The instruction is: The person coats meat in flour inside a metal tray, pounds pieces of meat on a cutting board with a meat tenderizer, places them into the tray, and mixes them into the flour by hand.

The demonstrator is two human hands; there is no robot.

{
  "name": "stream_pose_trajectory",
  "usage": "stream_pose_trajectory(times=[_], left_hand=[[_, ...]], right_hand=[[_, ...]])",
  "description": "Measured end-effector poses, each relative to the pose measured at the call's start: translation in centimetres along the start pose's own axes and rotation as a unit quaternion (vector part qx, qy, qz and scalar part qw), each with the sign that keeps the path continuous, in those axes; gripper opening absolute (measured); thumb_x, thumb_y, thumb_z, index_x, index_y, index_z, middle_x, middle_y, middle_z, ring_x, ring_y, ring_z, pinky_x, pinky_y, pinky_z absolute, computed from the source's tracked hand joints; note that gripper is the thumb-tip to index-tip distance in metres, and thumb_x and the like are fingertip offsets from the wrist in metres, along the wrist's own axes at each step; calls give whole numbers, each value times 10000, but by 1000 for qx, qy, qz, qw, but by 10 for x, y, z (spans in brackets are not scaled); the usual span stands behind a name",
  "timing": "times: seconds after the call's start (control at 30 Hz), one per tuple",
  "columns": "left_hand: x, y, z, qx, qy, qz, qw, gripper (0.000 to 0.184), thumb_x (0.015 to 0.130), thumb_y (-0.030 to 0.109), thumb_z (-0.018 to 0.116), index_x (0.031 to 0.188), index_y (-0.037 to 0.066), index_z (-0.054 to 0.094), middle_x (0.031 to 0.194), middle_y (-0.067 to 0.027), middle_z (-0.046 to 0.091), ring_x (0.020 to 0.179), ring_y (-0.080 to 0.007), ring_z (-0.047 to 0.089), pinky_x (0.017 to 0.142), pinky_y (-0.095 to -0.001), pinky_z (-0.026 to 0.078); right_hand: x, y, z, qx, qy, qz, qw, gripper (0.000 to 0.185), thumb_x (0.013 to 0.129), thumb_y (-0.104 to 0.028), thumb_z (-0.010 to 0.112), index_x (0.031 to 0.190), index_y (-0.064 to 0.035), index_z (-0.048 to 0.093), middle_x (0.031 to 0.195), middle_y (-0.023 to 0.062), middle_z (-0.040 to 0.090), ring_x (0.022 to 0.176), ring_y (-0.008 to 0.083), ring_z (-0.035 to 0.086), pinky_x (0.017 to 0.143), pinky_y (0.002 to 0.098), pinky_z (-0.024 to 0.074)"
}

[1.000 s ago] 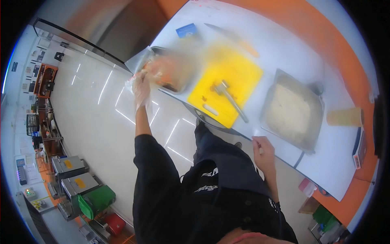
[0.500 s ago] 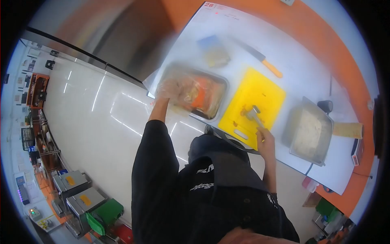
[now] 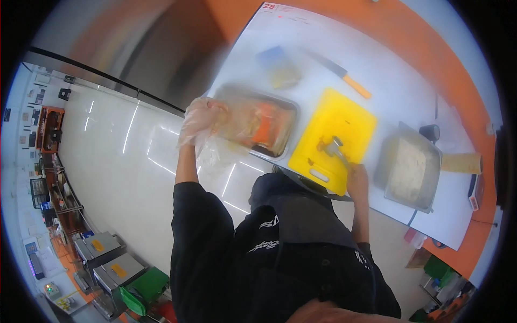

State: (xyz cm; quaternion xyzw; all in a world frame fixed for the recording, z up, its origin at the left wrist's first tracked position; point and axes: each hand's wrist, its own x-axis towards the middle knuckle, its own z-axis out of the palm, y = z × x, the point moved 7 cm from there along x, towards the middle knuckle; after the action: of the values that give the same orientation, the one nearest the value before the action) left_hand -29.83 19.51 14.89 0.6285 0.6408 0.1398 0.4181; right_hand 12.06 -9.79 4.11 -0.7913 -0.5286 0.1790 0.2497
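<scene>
My right hand (image 3: 357, 178) is closed round the handle of a metal meat mallet (image 3: 336, 148), whose head lies over the yellow cutting board (image 3: 353, 113) beside small brownish scraps (image 3: 321, 146). My left hand (image 3: 198, 117), in a loose clear plastic glove, is at the left end of a metal tray (image 3: 296, 116). Its fingers curl inward at the tray's edge, and what they hold, if anything, is blurred. Inside the tray are orange pieces (image 3: 264, 126) and paler food, partly under clear plastic.
A knife (image 3: 353, 83) with an orange handle lies behind the board. Farther left is a blurred blue and yellowish item (image 3: 277, 67). On the right stand a metal pan (image 3: 412, 172) of pale powder, a dark cup (image 3: 430, 132) and a yellowish roll (image 3: 461, 163).
My left hand has moved left, from above the food to the tray's left end. My right hand still holds the mallet, with its head slightly shifted on the board.
</scene>
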Motion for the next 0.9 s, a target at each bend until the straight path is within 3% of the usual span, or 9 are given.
stream_pose_trajectory(times=[0.1, 0.2, 0.3, 0.43, 0.53, 0.63, 0.73, 0.8, 0.9], left_hand=[[-10, 2, 4, -264, 8, 20, 964, 201, 910, 157, 591, 1045, 19, 643, 982, -86, 670, 806, -150, 631, 607, -277, 524], [-32, 26, 34, -591, -19, 40, 805, 225, 934, 169, 582, 1065, -11, 614, 989, -92, 658, 830, -158, 642, 643, -269, 554], [-25, 25, 67, -634, -3, 29, 773, 215, 920, 161, 617, 1050, -9, 612, 965, -97, 651, 855, -170, 650, 698, -274, 582], [-18, 25, 126, -596, 4, -19, 803, 182, 862, 35, 660, 1032, 6, 603, 923, -94, 626, 804, -149, 632, 691, -260, 561], [-28, 42, 169, -564, -36, 14, 825, 240, 841, 31, 648, 1070, -29, 612, 981, -74, 643, 831, -141, 638, 745, -244, 553], [-31, 61, 208, -550, -34, -9, 835, 135, 784, -30, 658, 904, 23, 625, 852, -70, 634, 729, -164, 613, 660, -265, 520], [-16, 81, 244, -421, -92, 48, 901, 98, 788, -27, 609, 826, 60, 631, 849, -64, 641, 705, -173, 610, 603, -269, 485], [-8, 101, 253, -237, -63, 166, 955, 90, 800, -5, 584, 772, 74, 617, 808, -73, 621, 652, -186, 594, 586, -300, 470], [-17, 137, 271, -8, -19, 338, 941, 81, 830, 42, 547, 780, 89, 590, 765, -95, 585, 665, -234, 591, 632, -362, 471]], right_hand=[[-2, 13, 14, -93, 3, -27, 995, 398, 836, -18, 579, 1230, -69, 556, 1100, 161, 575, 1029, 343, 555, 883, 447, 456], [1, 12, 20, -92, -22, 3, 995, 432, 820, -25, 578, 1246, -86, 543, 1117, 162, 548, 1056, 344, 534, 895, 465, 443], [6, 16, 21, -101, -33, 13, 994, 412, 812, -41, 578, 1222, -82, 552, 1070, 173, 547, 993, 363, 560, 848, 462, 467], [1, 15, 12, -36, -56, 62, 996, 417, 789, -63, 585, 1204, -70, 551, 1045, 190, 541, 927, 385, 585, 800, 463, 486], [-10, 23, 4, 24, -31, 63, 997, 391, 773, -68, 595, 1163, -50, 573, 1016, 198, 549, 893, 388, 596, 788, 454, 490], [-23, 43, 1, 111, -9, 62, 992, 338, 765, -67, 603, 1100, -24, 609, 970, 198, 570, 855, 373, 601, 768, 428, 490], [-33, 56, -8, 176, -2, 68, 982, 301, 772, -64, 606, 1065, 0, 633, 924, 192, 589, 826, 336, 601, 748, 392, 486], [-40, 62, -14, 206, -1, 75, 976, 298, 783, -67, 606, 1069, 8, 637, 906, 184, 595, 813, 311, 599, 741, 371, 483], [-41, 67, -21, 246, 3, 89, 965, 307, 815, -81, 598, 1106, 10, 632, 903, 171, 598, 804, 280, 591, 735, 354, 479]])
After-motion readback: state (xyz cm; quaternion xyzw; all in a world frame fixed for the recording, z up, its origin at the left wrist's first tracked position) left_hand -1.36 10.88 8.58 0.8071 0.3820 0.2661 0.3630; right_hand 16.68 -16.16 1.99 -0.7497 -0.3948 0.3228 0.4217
